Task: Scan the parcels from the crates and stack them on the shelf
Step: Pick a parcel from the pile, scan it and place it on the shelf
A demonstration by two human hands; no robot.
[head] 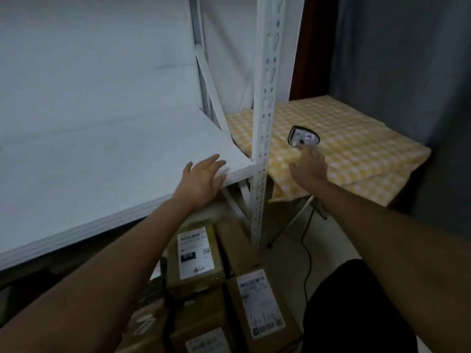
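Below both hands the parcels [196,253] sit unscanned in the crates, shelf [102,159] bare, so task looks barely started: left hand [201,180] flat on the shelf edge, right hand [309,165] reaching the scanner [303,138] (grip unclear).

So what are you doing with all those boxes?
A person is about to scan parcels. The right hand reaches for the scanner lying on the yellow checked cloth; whether it touches it yet is unclear. The left hand rests open on the edge of the white shelf, which holds nothing in view. The labelled parcels wait below.
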